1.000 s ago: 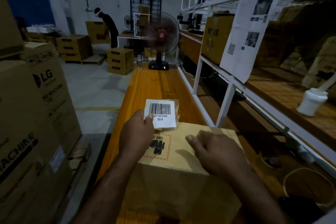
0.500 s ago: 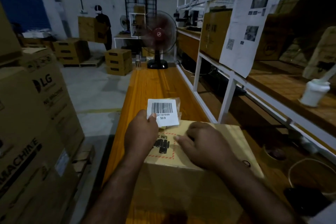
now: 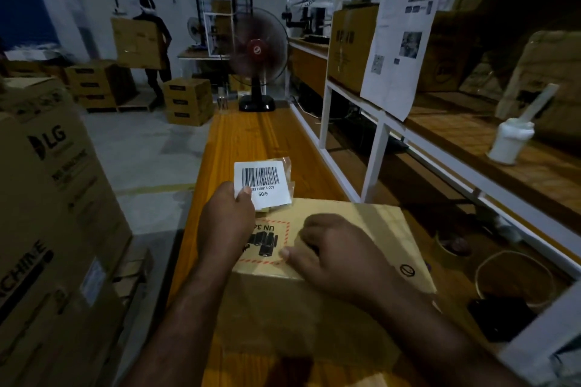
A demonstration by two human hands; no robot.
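A small clear packet with a white barcode label point(image 3: 264, 181) is pinched between the thumb and fingers of my left hand point(image 3: 226, 223), just above the far left corner of a brown cardboard box point(image 3: 390, 236). The box lies on a long orange wooden bench point(image 3: 251, 135) and carries a red-dashed battery warning mark point(image 3: 264, 242). My right hand point(image 3: 339, 258) rests on the box top with its fingers curled under, thumb pointing left toward the mark. What those fingers touch is hidden.
Large LG cartons point(image 3: 53, 198) stand close on the left. White shelving point(image 3: 374, 148) on the right holds boxes, a hanging paper sheet point(image 3: 402, 41) and a white glue pot point(image 3: 511, 141). A spinning fan point(image 3: 257, 47) stands at the bench's far end. A person point(image 3: 151, 34) carries a box far behind.
My right hand has slid left across the box top and curled its fingers. The left hand keeps holding the labelled packet. The person at the back has picked up a box and moved.
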